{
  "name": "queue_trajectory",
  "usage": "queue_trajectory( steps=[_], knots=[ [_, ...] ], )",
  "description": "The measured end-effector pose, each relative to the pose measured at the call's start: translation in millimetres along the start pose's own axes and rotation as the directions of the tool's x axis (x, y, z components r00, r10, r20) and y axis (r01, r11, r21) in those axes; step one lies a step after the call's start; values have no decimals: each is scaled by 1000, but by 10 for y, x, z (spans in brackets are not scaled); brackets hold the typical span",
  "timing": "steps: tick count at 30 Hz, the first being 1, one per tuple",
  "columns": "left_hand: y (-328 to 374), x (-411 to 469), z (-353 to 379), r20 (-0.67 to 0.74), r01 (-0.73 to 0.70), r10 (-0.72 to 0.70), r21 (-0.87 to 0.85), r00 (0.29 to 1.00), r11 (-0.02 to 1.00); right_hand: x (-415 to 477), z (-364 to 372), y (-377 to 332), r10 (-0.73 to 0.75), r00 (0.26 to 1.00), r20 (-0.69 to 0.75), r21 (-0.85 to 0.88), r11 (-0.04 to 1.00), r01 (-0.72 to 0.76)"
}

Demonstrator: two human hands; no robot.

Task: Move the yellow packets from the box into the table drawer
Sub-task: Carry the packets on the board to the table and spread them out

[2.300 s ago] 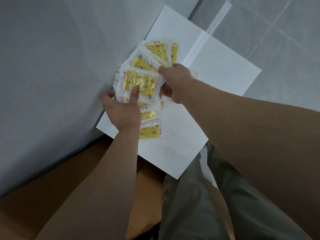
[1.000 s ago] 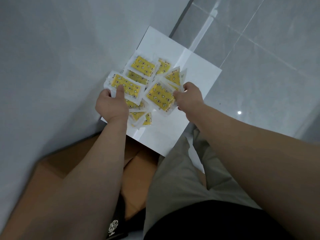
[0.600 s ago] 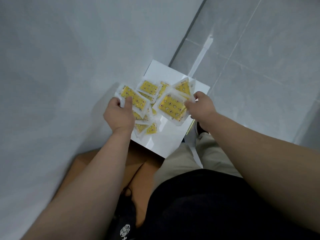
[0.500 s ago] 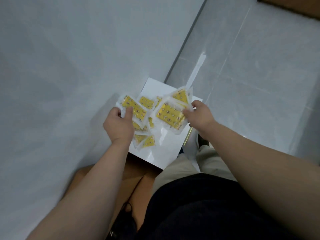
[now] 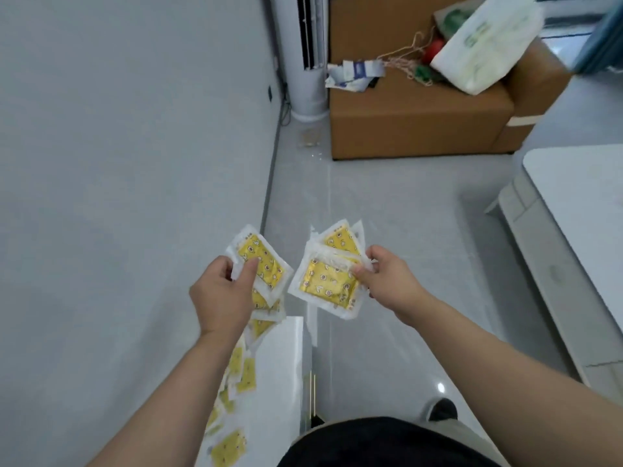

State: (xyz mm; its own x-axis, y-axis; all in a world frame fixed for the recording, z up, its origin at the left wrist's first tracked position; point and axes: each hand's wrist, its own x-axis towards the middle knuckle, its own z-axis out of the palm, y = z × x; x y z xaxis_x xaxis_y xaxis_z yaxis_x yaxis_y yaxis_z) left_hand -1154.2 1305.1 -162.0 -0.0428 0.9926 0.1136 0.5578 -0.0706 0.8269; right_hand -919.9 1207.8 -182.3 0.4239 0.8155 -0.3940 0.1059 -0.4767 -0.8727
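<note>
My left hand (image 5: 222, 298) grips a small stack of yellow packets (image 5: 261, 264) in clear wrappers, thumb on top. My right hand (image 5: 387, 284) pinches another fanned bunch of yellow packets (image 5: 328, 281) by its right edge. Both bunches are held up in front of me, above the floor. More yellow packets (image 5: 241, 372) lie spread on a white sheet (image 5: 279, 358) below my left arm, against the wall. A white table (image 5: 580, 214) stands at the right edge; no drawer shows.
A grey wall (image 5: 118, 146) runs along the left. Ahead stand a white tower unit (image 5: 305, 55) and a brown cardboard box (image 5: 414, 106) with a white plastic bag (image 5: 485, 38) and clutter on top. Grey tiled floor (image 5: 387, 214) lies between.
I have risen and the view has lifted from the sheet toward the room. Both hands have lifted their bunches of packets off the white sheet and moved them apart.
</note>
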Motion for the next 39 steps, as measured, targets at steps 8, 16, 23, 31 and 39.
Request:
queue_trajectory(
  steps=[8,16,23,31,39],
  knots=[
    [1528,-325,1524,184,-132,161,-160,970,978,-63,-1900,205,-42,973,-225,73,995,60],
    [2719,-951,3053,316,-131,207,-245,926,961,-204,-3717,715,-19,916,-401,84,995,58],
    [3424,-1162,4097,456,-184,283,-249,844,951,-135,-4725,1051,79,838,-539,161,987,11],
    [4152,-1106,5540,612,-206,357,-305,706,930,354,-5682,1415,225,704,-674,233,969,-87],
    [4877,-1045,6938,736,-327,457,-328,499,886,758,-6487,1711,398,524,-753,390,911,-131]
  ],
)
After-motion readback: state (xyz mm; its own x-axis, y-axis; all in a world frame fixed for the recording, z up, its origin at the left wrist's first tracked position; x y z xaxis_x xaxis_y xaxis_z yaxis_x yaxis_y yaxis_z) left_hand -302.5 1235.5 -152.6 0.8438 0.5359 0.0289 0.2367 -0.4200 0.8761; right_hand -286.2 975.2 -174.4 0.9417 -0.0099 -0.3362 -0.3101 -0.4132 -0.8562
